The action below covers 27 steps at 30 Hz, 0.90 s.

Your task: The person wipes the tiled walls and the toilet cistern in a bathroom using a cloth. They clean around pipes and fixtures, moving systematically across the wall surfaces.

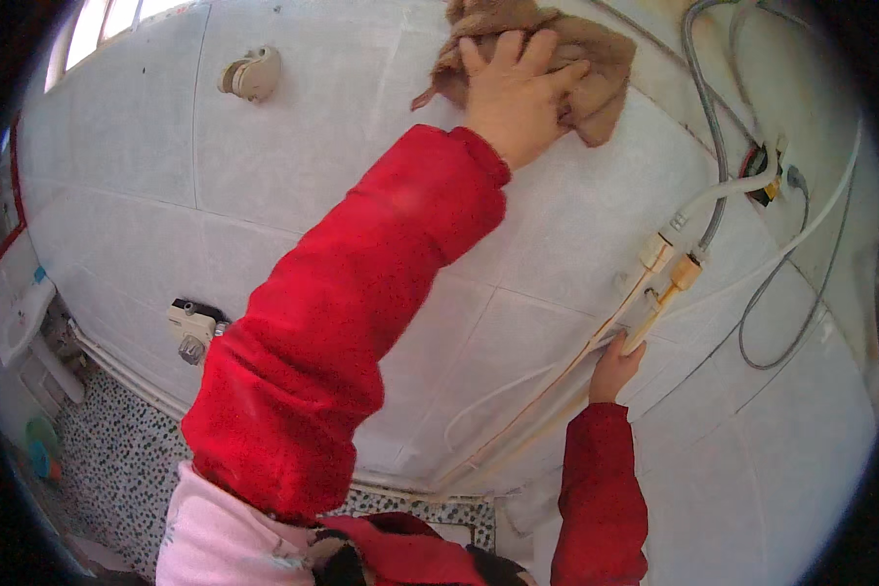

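My left hand (pixel 524 91), in a red sleeve, presses a brown cloth (pixel 601 73) flat against the white tiled wall (pixel 381 95) with its fingers spread. Lower and to the right, my right hand (pixel 615 366) has its fingers around one of two upright plastic pipes (pixel 648 326), just below the yellowed fittings. A braided hose (pixel 714 139) and a white hose (pixel 729 189) join those fittings from above. The palm side of my right hand is hidden.
A beige shower-head bracket (pixel 253 75) sticks out from the wall, and a mixer valve (pixel 194 326) sits lower left. Loose cables (pixel 787 359) hang at the right beside an opening in the wall. A washbasin (pixel 33 315) and a speckled floor (pixel 117 469) lie at the far left.
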Each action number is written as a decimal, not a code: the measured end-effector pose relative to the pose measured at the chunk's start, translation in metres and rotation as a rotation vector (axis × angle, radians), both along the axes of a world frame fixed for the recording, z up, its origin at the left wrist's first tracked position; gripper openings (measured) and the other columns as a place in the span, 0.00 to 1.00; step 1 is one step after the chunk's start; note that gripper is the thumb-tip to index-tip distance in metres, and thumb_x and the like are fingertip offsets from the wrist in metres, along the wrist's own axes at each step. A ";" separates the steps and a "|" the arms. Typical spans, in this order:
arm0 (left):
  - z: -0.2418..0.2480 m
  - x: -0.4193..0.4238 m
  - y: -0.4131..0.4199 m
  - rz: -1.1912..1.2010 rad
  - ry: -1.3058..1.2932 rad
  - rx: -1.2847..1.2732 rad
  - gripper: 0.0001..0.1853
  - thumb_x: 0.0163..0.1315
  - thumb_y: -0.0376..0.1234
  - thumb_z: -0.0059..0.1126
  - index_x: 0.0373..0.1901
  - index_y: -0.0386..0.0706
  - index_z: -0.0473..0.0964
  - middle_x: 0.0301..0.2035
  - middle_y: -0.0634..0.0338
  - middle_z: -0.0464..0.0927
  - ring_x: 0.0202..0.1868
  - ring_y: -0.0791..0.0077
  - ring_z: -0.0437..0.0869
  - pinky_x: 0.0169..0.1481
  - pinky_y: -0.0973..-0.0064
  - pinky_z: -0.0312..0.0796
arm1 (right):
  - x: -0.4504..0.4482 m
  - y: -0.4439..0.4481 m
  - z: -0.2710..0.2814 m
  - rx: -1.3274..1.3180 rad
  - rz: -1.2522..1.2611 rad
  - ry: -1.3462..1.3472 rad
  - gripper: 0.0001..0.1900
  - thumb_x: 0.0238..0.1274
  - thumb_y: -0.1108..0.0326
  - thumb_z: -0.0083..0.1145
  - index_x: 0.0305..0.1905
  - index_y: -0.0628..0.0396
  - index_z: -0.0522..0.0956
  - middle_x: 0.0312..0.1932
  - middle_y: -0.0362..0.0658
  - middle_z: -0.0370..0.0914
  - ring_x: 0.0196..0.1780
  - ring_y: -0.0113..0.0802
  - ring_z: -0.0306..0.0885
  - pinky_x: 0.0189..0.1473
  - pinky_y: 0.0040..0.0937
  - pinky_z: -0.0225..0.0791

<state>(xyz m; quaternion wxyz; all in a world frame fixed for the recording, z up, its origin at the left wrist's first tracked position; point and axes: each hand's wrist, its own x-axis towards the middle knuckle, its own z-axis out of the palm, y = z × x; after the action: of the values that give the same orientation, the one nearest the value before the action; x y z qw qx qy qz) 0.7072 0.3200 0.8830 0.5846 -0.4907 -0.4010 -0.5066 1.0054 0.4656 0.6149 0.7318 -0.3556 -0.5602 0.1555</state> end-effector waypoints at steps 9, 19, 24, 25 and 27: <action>-0.185 0.086 0.037 -0.126 0.202 -0.455 0.19 0.55 0.39 0.56 0.51 0.54 0.77 0.59 0.66 0.68 0.60 0.64 0.69 0.63 0.31 0.52 | 0.000 -0.010 0.006 0.046 -0.094 -0.087 0.18 0.70 0.61 0.53 0.53 0.65 0.70 0.45 0.51 0.77 0.46 0.37 0.74 0.49 0.33 0.69; -0.455 -0.049 -0.051 -0.400 -0.093 -1.078 0.26 0.62 0.42 0.55 0.63 0.56 0.70 0.59 0.59 0.69 0.58 0.55 0.69 0.49 0.52 0.66 | 0.016 0.010 -0.006 -0.133 0.075 0.028 0.23 0.70 0.56 0.53 0.59 0.63 0.67 0.45 0.46 0.75 0.42 0.33 0.72 0.45 0.31 0.70; -0.402 -0.114 -0.073 -0.116 0.026 -0.997 0.25 0.60 0.48 0.58 0.61 0.61 0.72 0.55 0.58 0.74 0.59 0.56 0.70 0.63 0.54 0.60 | 0.002 -0.004 -0.001 -0.116 0.021 -0.021 0.24 0.70 0.55 0.53 0.59 0.65 0.67 0.48 0.48 0.76 0.46 0.34 0.74 0.48 0.30 0.69; -0.375 -0.126 -0.075 -0.020 0.122 -0.900 0.24 0.58 0.47 0.59 0.59 0.64 0.74 0.55 0.57 0.74 0.60 0.54 0.70 0.64 0.54 0.60 | 0.003 -0.002 0.001 -0.073 -0.006 -0.047 0.24 0.70 0.55 0.53 0.59 0.65 0.67 0.48 0.48 0.76 0.47 0.34 0.74 0.49 0.30 0.69; -0.309 -0.136 -0.082 0.190 0.182 -0.555 0.22 0.54 0.46 0.61 0.54 0.69 0.77 0.59 0.56 0.71 0.58 0.51 0.71 0.61 0.51 0.58 | 0.009 0.004 0.000 -0.051 -0.025 -0.066 0.24 0.70 0.55 0.53 0.58 0.66 0.67 0.49 0.49 0.76 0.48 0.35 0.74 0.50 0.30 0.69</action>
<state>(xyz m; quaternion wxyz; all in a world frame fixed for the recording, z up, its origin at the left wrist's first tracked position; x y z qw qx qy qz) 0.5708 0.2385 0.5740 0.5065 -0.6355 -0.5139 -0.2749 1.0139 0.4700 0.6154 0.7054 -0.3862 -0.5755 0.1488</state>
